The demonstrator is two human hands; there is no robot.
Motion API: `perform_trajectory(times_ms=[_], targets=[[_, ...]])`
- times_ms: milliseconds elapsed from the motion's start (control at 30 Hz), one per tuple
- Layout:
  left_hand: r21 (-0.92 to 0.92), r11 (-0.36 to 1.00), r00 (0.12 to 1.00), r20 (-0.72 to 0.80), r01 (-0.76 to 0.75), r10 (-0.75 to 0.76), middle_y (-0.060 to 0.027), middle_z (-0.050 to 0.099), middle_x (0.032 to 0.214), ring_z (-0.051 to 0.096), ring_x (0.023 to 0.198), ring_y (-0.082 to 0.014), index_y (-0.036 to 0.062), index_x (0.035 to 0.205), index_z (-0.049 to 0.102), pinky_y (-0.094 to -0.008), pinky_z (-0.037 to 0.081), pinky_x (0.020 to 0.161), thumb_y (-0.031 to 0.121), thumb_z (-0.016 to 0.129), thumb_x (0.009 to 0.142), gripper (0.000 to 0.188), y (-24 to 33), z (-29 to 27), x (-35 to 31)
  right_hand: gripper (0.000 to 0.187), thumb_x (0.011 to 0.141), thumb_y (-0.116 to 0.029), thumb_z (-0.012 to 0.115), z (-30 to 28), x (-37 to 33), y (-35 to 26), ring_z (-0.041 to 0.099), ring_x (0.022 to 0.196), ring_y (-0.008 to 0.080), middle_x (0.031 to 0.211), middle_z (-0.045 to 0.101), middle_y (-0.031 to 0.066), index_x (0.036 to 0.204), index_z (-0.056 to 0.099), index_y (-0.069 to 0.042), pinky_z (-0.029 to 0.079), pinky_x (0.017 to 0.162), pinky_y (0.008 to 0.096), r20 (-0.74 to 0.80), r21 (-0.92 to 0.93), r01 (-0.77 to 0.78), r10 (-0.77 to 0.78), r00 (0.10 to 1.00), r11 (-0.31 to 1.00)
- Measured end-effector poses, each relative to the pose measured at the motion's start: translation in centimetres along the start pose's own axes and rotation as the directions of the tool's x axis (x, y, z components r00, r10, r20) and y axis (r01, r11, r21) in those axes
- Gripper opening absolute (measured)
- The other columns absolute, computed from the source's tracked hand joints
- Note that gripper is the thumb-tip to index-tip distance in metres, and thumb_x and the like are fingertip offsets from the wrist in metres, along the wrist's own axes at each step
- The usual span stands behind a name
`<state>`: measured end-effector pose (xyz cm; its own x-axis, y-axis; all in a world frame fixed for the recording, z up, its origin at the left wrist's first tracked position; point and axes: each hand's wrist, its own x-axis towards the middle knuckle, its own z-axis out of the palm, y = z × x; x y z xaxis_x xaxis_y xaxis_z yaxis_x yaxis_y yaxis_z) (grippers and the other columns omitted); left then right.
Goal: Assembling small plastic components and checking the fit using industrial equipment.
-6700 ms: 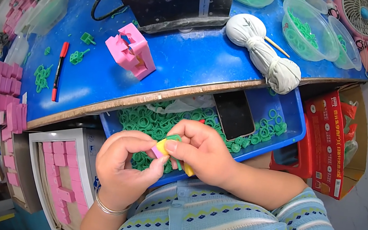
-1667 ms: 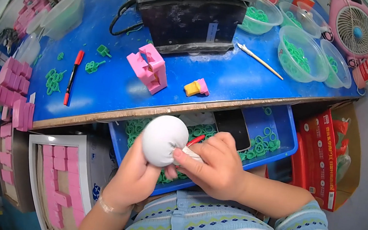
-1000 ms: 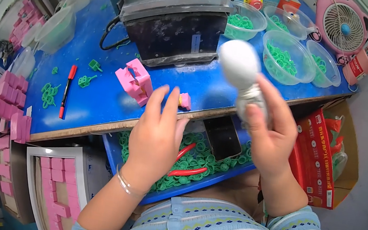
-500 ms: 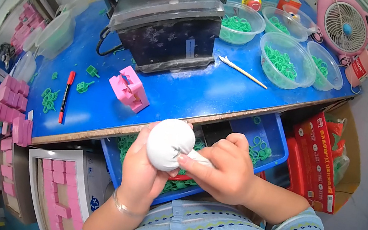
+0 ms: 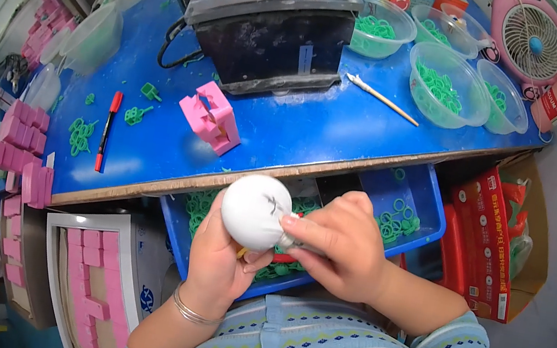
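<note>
A smooth white round pouch (image 5: 249, 206), ball-shaped with dark marks near its gathered end, is held above an open blue drawer. Cupped around its underside and left, my left hand (image 5: 222, 261) grips it, with a silver bangle on the wrist. My right hand (image 5: 343, 249) pinches the twisted neck of the pouch at its right side between thumb and fingers. A small red bit shows by the right fingertips, and a bit of yellow shows under the pouch; I cannot make out either. Beyond the hands, a pink block mould (image 5: 212, 117) stands on the blue tabletop.
Below my hands, the blue drawer (image 5: 424, 233) holds green ring-like pieces. A black machine (image 5: 262, 55) stands at the back, a brush (image 5: 381, 99) beside it. Clear bowls (image 5: 447, 103) of green pieces, a pink fan (image 5: 532, 44), a red marker (image 5: 107, 133) and pink blocks (image 5: 20, 136) lie around.
The pouch has turned in my left hand, so its neck and dark marks now face right. My right hand has moved slightly with the neck. The view has shifted a little.
</note>
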<state>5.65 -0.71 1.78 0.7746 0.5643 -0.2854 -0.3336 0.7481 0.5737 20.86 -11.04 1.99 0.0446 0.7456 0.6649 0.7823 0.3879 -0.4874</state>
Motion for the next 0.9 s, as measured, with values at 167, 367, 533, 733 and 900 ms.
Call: perform_trajectory(times_ms=[167, 367, 533, 733, 900], targets=[[-0.046, 0.993, 0.994, -0.016, 0.108, -0.109, -0.0037, 0.043, 0.072, 0.038, 0.050, -0.0087, 0.0089, 0.108, 0.046, -0.0211, 0.031, 0.037, 0.035, 0.025, 0.101, 0.035, 0.9, -0.2, -0.1, 0.044, 0.071, -0.009, 0.070, -0.7, 0.4, 0.2, 0.051, 0.064, 0.0193, 0.086, 0.063, 0.0045, 0.113, 0.058, -0.006, 0.032, 0.067, 0.0349, -0.250, 0.042, 0.090, -0.077, 0.965, 0.995], [0.042, 0.996, 0.989, -0.128, 0.085, -0.079, -0.0069, 0.055, 0.077, 0.045, 0.051, -0.0134, 0.0074, 0.098, 0.051, -0.0236, 0.034, 0.040, 0.044, 0.025, 0.099, 0.044, 0.7, -0.4, -0.8, 0.044, 0.070, -0.017, 0.068, 1.6, -0.3, -0.5, 0.049, 0.063, 0.0155, 0.075, 0.057, -0.0013, 0.114, 0.062, -0.017, 0.032, 0.064, 0.0333, 0.074, -0.131, 0.109, -0.100, 0.992, 0.985], [0.196, 0.979, 0.996, 0.060, 0.060, -0.073, -0.0041, 0.043, 0.058, 0.036, 0.045, -0.0119, 0.0040, 0.096, 0.049, -0.0240, 0.027, 0.040, 0.048, 0.024, 0.098, 0.050, 0.5, -0.8, -1.5, 0.043, 0.072, -0.011, 0.070, -0.1, 1.1, 0.4, 0.050, 0.064, 0.0192, 0.075, 0.058, 0.0013, 0.113, 0.061, -0.012, 0.033, 0.067, 0.0340, -0.036, -0.047, -0.013, 0.011, 0.999, 0.999], [0.187, 0.982, 0.996, -0.092, 0.002, 0.016, -0.0033, 0.044, 0.058, 0.036, 0.045, -0.0113, 0.0062, 0.088, 0.048, -0.0240, 0.028, 0.040, 0.054, 0.019, 0.096, 0.057, 0.6, -1.3, -0.9, 0.044, 0.067, -0.014, 0.074, -0.7, 0.5, -0.2, 0.050, 0.066, 0.0166, 0.088, 0.062, 0.0031, 0.110, 0.061, -0.012, 0.032, 0.066, 0.0338, -0.283, -0.016, 0.187, -0.183, 0.941, 0.982], [0.630, 0.764, 0.979, -0.023, -0.142, 0.201, -0.0051, 0.057, 0.066, 0.049, 0.053, -0.0115, 0.0023, 0.113, 0.053, -0.0212, 0.036, 0.044, 0.071, 0.010, 0.087, 0.085, 0.5, -1.7, -0.9, 0.040, 0.073, -0.014, 0.070, 0.0, 0.5, 0.0, 0.053, 0.066, 0.0198, 0.084, 0.061, 0.0035, 0.112, 0.061, -0.011, 0.033, 0.066, 0.0336, 0.143, 0.014, 0.097, -0.098, 0.985, 0.995]])
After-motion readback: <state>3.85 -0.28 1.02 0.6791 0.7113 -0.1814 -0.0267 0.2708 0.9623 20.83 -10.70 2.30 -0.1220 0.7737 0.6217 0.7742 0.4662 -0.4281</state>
